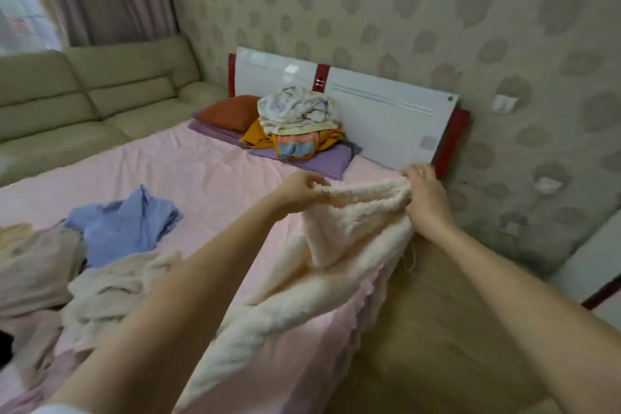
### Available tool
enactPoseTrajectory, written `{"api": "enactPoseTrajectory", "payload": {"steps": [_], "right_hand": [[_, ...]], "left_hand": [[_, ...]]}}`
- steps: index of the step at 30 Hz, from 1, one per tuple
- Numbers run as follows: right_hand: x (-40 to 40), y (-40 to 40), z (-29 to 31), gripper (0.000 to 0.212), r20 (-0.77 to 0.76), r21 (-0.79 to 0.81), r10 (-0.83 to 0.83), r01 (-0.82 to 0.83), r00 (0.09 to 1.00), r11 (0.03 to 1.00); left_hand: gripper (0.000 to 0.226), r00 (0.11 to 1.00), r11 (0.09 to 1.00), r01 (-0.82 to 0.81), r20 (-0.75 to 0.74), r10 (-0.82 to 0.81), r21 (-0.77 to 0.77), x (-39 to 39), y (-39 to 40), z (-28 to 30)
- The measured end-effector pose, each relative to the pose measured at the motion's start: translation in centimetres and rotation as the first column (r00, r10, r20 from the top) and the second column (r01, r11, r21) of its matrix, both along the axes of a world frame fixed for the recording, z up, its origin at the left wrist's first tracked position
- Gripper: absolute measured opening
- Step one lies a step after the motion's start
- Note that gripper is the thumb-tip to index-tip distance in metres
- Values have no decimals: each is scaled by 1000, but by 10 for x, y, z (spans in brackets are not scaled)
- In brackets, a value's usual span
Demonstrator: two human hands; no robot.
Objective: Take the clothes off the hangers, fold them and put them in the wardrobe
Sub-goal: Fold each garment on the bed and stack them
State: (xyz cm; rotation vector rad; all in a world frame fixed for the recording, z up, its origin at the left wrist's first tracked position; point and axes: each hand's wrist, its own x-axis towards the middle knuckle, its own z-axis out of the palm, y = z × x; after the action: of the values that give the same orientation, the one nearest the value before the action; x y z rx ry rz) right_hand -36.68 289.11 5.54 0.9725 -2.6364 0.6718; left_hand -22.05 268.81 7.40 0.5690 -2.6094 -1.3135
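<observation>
I see a big bed with a pink sheet (188, 171), and a white headboard (379, 118) stands against the wall. A beige sofa (87, 101) sits just beside the bed on the far side. My fluffy cream garment (336, 245) lies over the near edge of the bed, with its top part lifted up. A pile of folded clothes (295, 121) rests on a purple pillow (322, 161) by the headboard. A blue shirt (124, 225) lies crumpled on the sheet. My left hand (299, 191) pinches one top corner of the garment. My right hand (426, 195) curls around the other corner.
</observation>
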Motion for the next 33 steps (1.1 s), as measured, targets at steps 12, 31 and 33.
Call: {"api": "enactPoseTrajectory", "payload": {"steps": [12, 31, 33], "right_hand": [[-12, 81, 77, 62, -5, -314, -105, 98, 995, 944], [41, 140, 58, 62, 469, 135, -331, 304, 819, 943], [39, 140, 48, 58, 369, 202, -388, 334, 845, 921]], "left_hand": [[16, 962, 940, -128, -272, 39, -318, -104, 35, 73], [43, 887, 900, 435, -168, -429, -2, -73, 77, 57], [36, 843, 854, 515, -139, -520, -72, -69, 86, 56]]}}
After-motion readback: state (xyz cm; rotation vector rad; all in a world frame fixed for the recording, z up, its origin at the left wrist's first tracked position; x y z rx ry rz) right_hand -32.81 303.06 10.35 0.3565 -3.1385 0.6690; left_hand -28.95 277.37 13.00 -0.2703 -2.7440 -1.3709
